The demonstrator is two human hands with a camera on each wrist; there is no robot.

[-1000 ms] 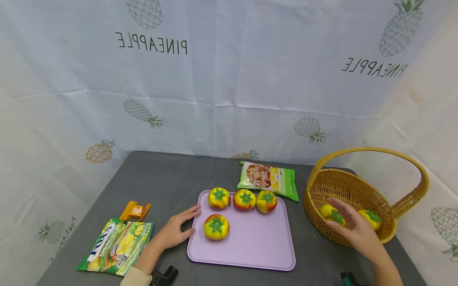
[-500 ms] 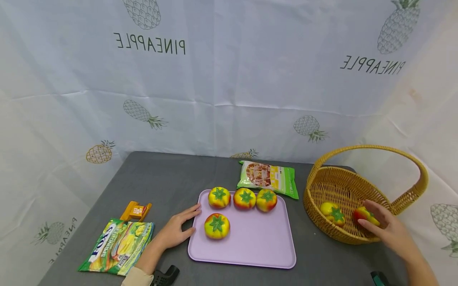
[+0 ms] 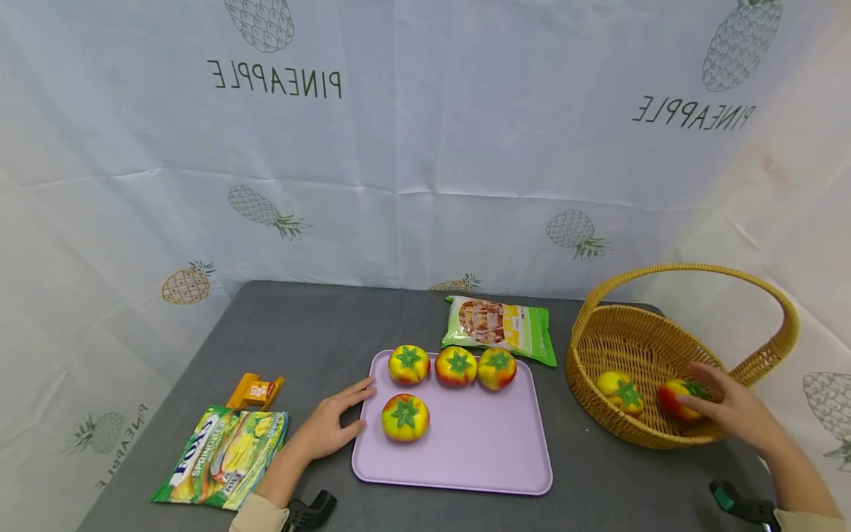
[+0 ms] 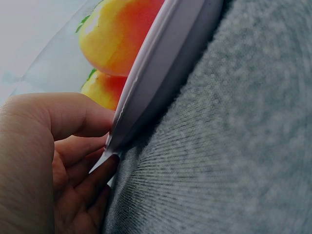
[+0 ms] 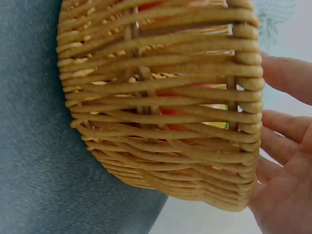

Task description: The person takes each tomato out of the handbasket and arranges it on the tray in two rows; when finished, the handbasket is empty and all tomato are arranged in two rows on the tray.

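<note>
My left hand [image 3: 328, 426] rests at the left edge of the lilac tray [image 3: 465, 451], thumb and fingertips touching its rim; the left wrist view shows the thumb [image 4: 83, 117] at that rim. On the tray stand several red-and-yellow persimmons [image 3: 405, 417] with green star-shaped tops. My right hand [image 3: 738, 414] reaches over the near right rim of the wicker basket [image 3: 638, 336], fingers extended above a redder persimmon [image 3: 671, 401]. Another persimmon [image 3: 618, 391] lies left of it in the basket. In the right wrist view the basket's woven side hides most of the fruit.
Behind the tray lies a green-and-white food packet [image 3: 501, 329]. To the left are a green Fox's bag [image 3: 226, 458] and a small orange packet [image 3: 255, 391]. The basket's tall handle [image 3: 691, 267] arches above it. A pineapple-print cloth [image 3: 425, 148] hangs behind the dark table [image 3: 319, 318].
My right hand has moved right across the basket, from above the left persimmon to the right-hand one, whose green top now shows beneath the fingers. The left hand stays at the tray.
</note>
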